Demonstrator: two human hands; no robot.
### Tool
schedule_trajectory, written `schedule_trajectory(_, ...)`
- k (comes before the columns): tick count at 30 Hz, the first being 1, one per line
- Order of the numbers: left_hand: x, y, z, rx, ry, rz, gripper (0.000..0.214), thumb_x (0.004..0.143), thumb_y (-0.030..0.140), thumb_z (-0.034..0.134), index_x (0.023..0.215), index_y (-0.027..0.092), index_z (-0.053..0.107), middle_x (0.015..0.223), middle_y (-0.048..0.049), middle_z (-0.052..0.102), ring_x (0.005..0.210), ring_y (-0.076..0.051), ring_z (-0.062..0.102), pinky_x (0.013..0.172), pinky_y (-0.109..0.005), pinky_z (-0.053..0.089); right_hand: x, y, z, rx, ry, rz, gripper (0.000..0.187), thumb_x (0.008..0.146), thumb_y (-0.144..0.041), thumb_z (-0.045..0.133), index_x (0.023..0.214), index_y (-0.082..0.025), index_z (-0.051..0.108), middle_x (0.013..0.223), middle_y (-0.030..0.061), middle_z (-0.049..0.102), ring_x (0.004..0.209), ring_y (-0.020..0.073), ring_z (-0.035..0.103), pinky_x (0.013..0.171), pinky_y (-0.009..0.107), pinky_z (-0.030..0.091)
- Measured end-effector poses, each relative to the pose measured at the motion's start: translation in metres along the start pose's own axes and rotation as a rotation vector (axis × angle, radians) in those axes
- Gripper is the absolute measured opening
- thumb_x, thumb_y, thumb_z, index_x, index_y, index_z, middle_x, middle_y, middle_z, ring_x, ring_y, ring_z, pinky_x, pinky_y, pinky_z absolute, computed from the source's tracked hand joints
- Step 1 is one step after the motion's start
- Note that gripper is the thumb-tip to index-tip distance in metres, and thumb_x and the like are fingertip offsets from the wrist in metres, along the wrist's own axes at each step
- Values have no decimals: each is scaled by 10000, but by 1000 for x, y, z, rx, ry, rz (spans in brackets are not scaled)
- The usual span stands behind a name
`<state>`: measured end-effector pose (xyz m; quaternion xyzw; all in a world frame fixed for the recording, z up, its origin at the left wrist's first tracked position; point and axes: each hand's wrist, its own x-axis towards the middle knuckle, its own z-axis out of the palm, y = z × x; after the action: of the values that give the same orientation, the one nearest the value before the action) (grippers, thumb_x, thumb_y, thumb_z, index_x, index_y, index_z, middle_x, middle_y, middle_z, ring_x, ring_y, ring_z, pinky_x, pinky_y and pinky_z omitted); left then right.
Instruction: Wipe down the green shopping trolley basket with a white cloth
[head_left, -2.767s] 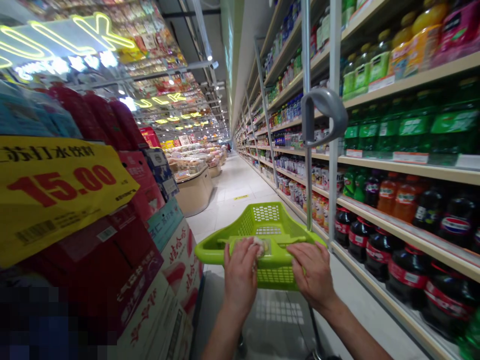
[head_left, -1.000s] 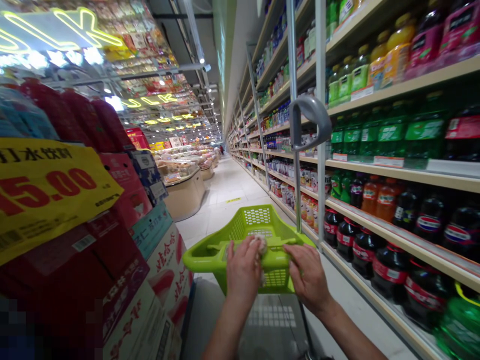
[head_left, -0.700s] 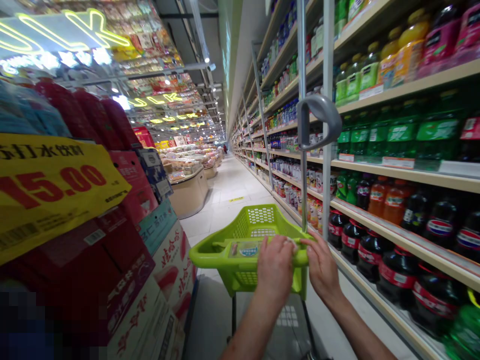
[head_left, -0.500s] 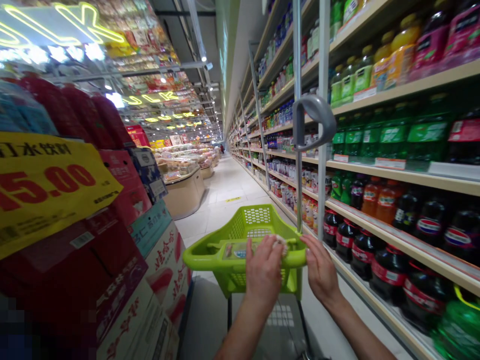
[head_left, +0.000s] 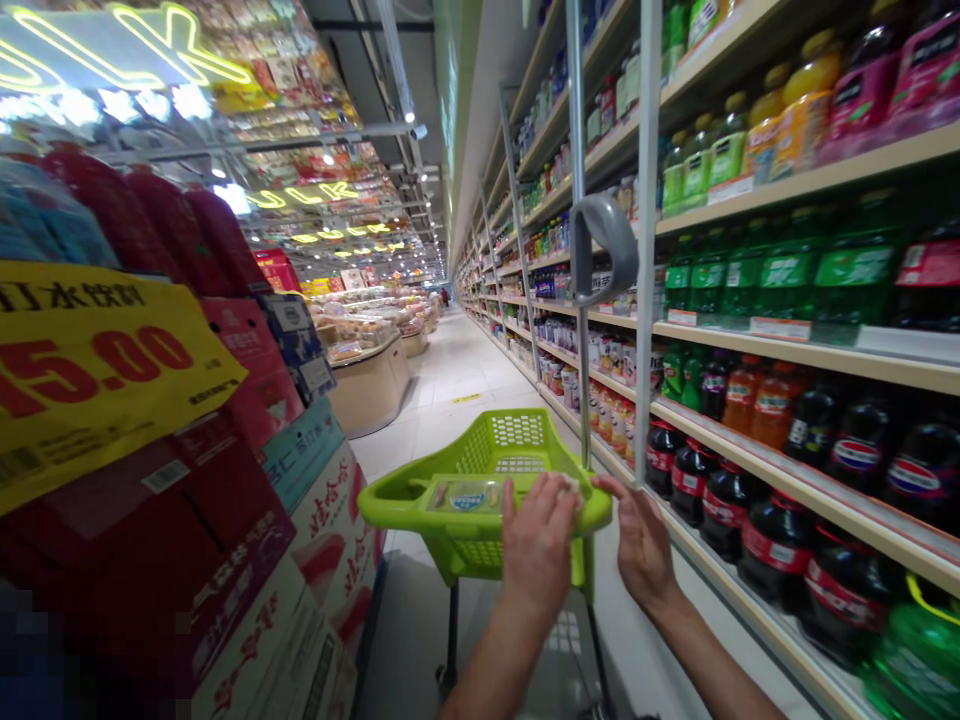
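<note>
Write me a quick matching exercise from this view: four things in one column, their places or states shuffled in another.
Things
1. left hand
2. right hand
3. loop handle
4. price sign

Places or states
A. in front of dark red cartons
B. open, beside the right end of the cart's push bar
C. holding a pale wad at the push bar of the lime-green shopping cart
D. on an upright metal pole

Pairs: 1-C, 2-B, 3-D, 4-A

Lime-green cart (honeycomb-patterned sides), grey loop, seemingly whitish wad
</note>
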<state>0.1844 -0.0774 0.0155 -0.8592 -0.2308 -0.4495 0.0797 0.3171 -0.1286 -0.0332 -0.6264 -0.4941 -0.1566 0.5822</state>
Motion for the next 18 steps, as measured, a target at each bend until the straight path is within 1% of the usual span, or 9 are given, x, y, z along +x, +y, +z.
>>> schedule_trajectory(3,-1,-41,-33,89,-54,-140,332,731,56,452,995,229,557,1114,-58,603,1035,-213,540,990,-548,232,3,-7,-2,-14,-34,0,334,872,-335,272,1016,-235,557,970,28,636,927,196,567,900,424,343)
schedule_trajectory(5,0,-50,-41,137,-61,-204,349,710,31,442,986,209,561,1103,-78,605,1024,-230,546,957,-560,274,1,-11,1,-3,-14,-3,326,869,-321,284,1039,-227,545,998,40,626,944,197,560,870,404,374)
schedule_trajectory(7,-2,-39,-36,122,-67,-156,335,719,27,427,965,206,566,1102,-73,607,1046,-221,535,955,-527,302,-2,-14,6,12,19,-13,326,867,-310,289,1058,-214,536,1029,57,614,967,201,552,835,383,405)
schedule_trajectory(10,-8,-13,-20,50,-68,22,300,753,53,423,960,216,566,1118,-43,605,1129,-197,476,986,-464,298,-5,-15,10,-12,18,-49,304,863,-297,300,1022,-217,547,1030,57,615,975,203,551,845,389,402)
schedule_trajectory(12,-12,-11,-17,34,-54,59,309,757,61,422,986,219,557,1134,-40,598,1151,-196,456,1006,-467,268,-5,-13,9,-58,-18,-69,284,862,-288,306,996,-229,550,1030,44,618,981,201,548,879,413,370)
schedule_trajectory(13,-14,-17,-20,39,-52,47,331,749,57,421,1007,220,550,1150,-45,588,1149,-200,458,1012,-483,249,-4,-12,7,-81,-38,-78,274,861,-283,311,993,-235,546,1038,38,618,988,201,544,896,426,350)
schedule_trajectory(15,-16,-40,-30,71,-49,-31,378,727,42,416,1038,219,540,1179,-63,565,1126,-212,477,1010,-522,228,-1,-11,3,-114,-65,-97,261,859,-269,318,995,-242,539,1047,32,616,992,199,541,911,441,322)
schedule_trajectory(17,-16,-67,-42,119,-16,-151,384,718,42,411,1036,212,543,1171,-78,564,1095,-226,499,988,-543,256,2,-14,1,-137,-73,-110,242,851,-264,338,978,-239,543,1029,34,623,973,203,546,905,447,312)
schedule_trajectory(18,-16,-77,-45,131,10,-205,374,721,45,405,1028,205,546,1154,-82,571,1078,-226,509,973,-533,292,3,-18,1,-149,-70,-113,229,844,-262,353,953,-233,552,1011,37,628,961,207,549,901,448,309)
